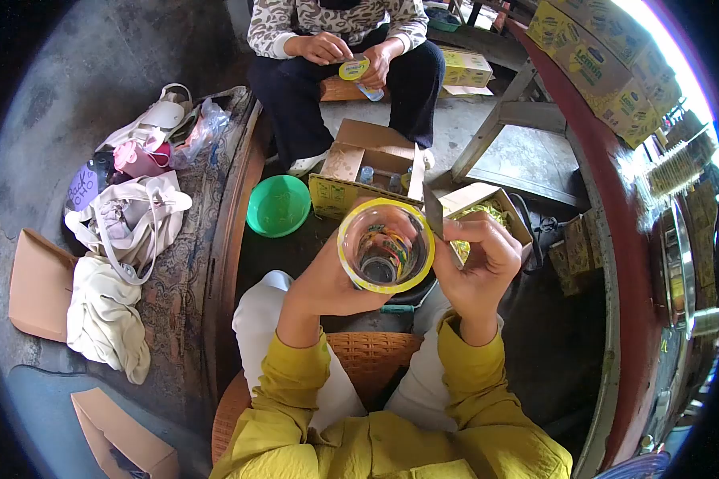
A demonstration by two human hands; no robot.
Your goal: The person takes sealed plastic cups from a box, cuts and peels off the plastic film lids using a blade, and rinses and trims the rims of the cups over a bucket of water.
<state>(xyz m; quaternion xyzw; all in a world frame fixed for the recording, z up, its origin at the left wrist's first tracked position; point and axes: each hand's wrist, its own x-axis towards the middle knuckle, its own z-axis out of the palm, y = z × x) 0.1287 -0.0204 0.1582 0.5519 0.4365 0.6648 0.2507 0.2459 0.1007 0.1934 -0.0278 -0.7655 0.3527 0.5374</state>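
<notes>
Head view: left hand (pixel 321 278) holds cup (pixel 386 246), box (pixel 466 197) holds yellow scraps (pixel 497 211).

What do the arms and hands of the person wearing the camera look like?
The arms wear mustard-yellow sleeves, wrinkled and loose, ending short of the wrists. The left hand and right hand are bare, without gloves.

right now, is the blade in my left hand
No, the right hand holds the blade, while the left hand is around the cup.
</notes>
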